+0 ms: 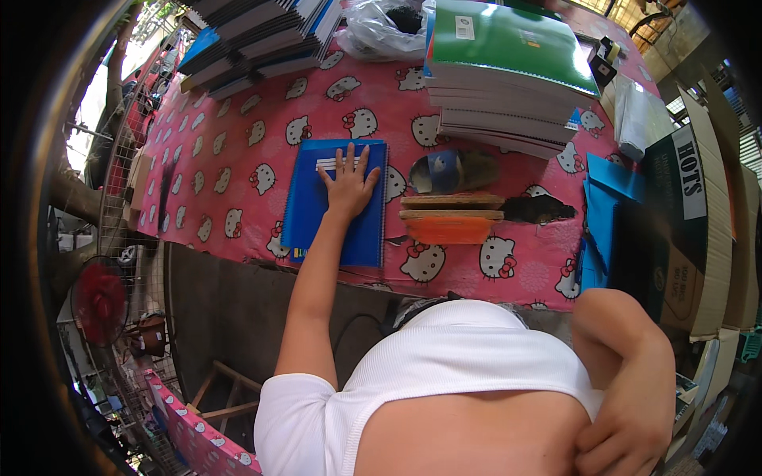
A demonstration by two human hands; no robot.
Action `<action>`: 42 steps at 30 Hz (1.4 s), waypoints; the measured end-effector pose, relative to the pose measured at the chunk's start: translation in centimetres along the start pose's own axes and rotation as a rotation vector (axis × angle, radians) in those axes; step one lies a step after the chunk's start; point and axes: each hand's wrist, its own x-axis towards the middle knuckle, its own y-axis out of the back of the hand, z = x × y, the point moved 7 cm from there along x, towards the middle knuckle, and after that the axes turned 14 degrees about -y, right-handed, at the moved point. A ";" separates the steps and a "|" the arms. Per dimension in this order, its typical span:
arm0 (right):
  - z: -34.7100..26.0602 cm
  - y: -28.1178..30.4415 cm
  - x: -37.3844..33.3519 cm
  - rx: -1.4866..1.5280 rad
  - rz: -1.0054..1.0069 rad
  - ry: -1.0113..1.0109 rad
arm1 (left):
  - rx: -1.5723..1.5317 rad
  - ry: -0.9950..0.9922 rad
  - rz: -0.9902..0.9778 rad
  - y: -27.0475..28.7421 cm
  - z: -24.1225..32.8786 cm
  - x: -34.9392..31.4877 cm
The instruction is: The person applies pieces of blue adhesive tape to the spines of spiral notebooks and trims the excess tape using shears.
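My left hand (349,190) lies flat with spread fingers on a blue spiral-bound notebook (362,238). A pale label strip shows beneath its fingers. Another blue cover (302,208) sticks out from underneath, to the left and at the top. My right arm is bent back toward me, away from the table. At my chest, next to the white shirt, is my right hand (627,432) with its fingers curled in. Whether anything is pinched in those fingers is hidden.
The table has a pink cat-print cover (214,170). Stacked notebooks (508,95) stand at the far right, more notebooks (270,36) at the far left. A plastic bag (382,36), a wooden block with orange (451,226), blue sheets (599,230) and cardboard boxes (690,262) are around.
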 end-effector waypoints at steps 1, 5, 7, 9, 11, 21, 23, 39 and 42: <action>-0.1 0.2 -0.1 0.010 0.017 0.070 | -0.001 -0.020 -0.012 -0.1 -0.1 0.1; 1.0 1.2 0.8 0.124 0.150 0.267 | -0.005 -0.076 -0.044 0.4 -0.2 1.1; 1.3 0.9 0.9 0.200 0.138 0.263 | -0.003 -0.097 -0.049 0.5 -0.4 1.2; 1.0 -0.1 0.0 0.265 -0.002 0.204 | 0.005 -0.105 -0.041 0.8 -0.8 1.0; 0.9 -0.4 -0.3 0.209 -0.066 0.176 | -0.012 -0.112 -0.057 0.7 -0.7 0.6; 7.1 2.6 0.7 0.275 -0.095 0.164 | -0.093 0.068 -0.102 7.9 -6.6 -14.2; 17.6 7.3 0.8 0.022 0.322 -0.406 | -0.213 0.182 -0.024 7.4 -9.7 -18.6; 52.2 14.0 -10.0 -0.574 0.241 -1.251 | -0.758 0.400 0.458 3.7 -14.4 -20.2; 50.1 13.7 -9.0 -0.757 0.317 -1.182 | -0.653 0.425 0.431 5.0 -13.6 -19.8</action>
